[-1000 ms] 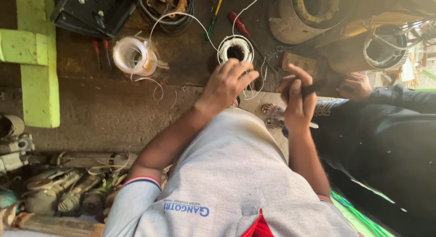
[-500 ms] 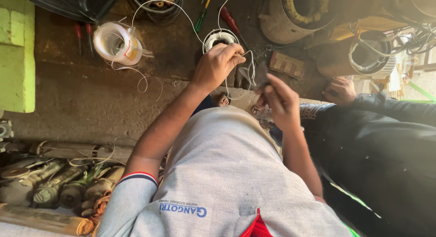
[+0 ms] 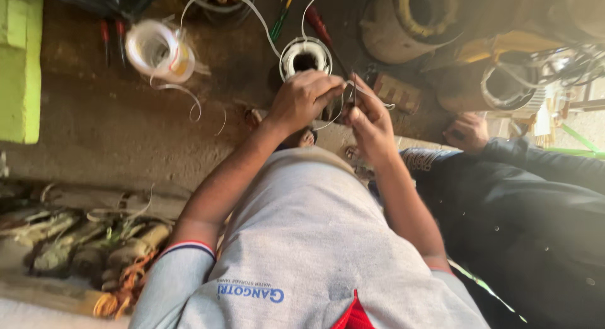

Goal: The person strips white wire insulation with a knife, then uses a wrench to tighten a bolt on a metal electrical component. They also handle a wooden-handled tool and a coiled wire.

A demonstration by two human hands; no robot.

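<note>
— What lies around you, biggest first?

— The dirt floor (image 3: 113, 133) carries everything. I take the small white coil (image 3: 305, 57) as my landmark. Far left of it stands a green block (image 3: 22, 70). Up and right of it sits a big round motor housing (image 3: 419, 20); further right lies a second housing (image 3: 504, 89) with a white winding. Well to the right and lower, another person's hand (image 3: 467, 132) rests by a dark sleeve. Left of the coil, well apart, lies a spool of white tape (image 3: 157, 51). Just right of the coil lies a red-handled screwdriver (image 3: 319, 26).

— And your hands?

— My left hand (image 3: 304, 101) is just below the coil, fingers curled together, pinching a thin white wire (image 3: 337, 111). My right hand (image 3: 370, 118) is below and right of the coil, just beside the left, fingertips pressed on the same wire.

— Where does the wire run?

— It loops between my two hands, below the coil. I cannot tell whether it joins the coil.
</note>
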